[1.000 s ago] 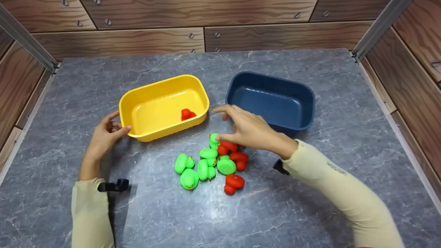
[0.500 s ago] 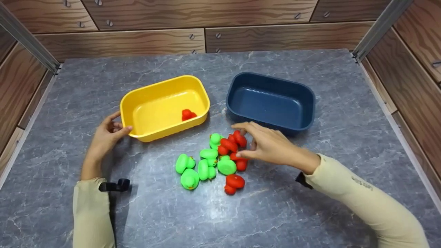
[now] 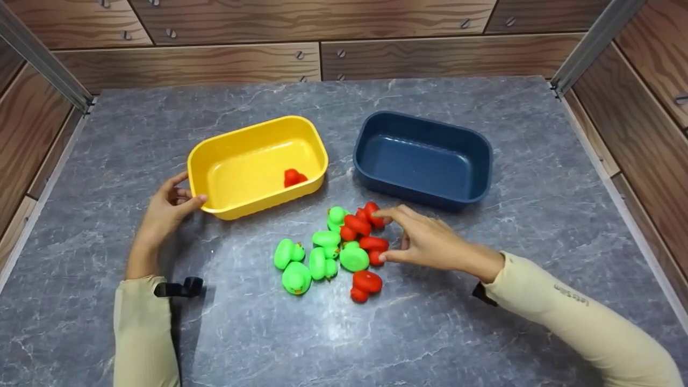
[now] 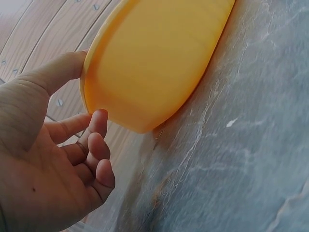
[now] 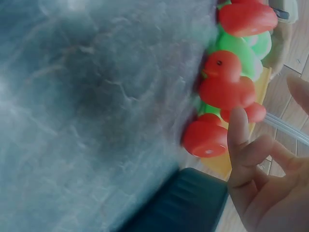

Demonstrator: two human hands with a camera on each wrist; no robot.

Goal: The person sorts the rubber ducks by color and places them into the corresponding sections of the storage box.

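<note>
My left hand (image 3: 164, 215) holds the left end of a yellow tub (image 3: 236, 210), its thumb over the near corner of the rim. In the left wrist view, the other fingers curl beside the tub's end wall (image 4: 140, 92). A red toy duck (image 3: 293, 178) lies inside. My right hand (image 3: 430, 239) reaches in from the right over a cluster of red and green rubber ducks, thumb and index finger spread apart. The index fingertip is at one red duck (image 3: 372, 214), the thumb tip at another red duck (image 3: 374, 244). Nothing is lifted.
Several green ducks (image 3: 296, 278) lie at the left of the cluster. One red duck (image 3: 367, 282) lies nearest the front. A dark blue tub (image 3: 424, 196) stands behind the right hand. Wood-patterned walls (image 3: 408, 62) surround the grey marbled table (image 3: 242, 333).
My right hand has drawn back rightward and toward me, from above the green duck beside the blue tub to the right side of the red ducks. The left hand stays at the yellow tub.
</note>
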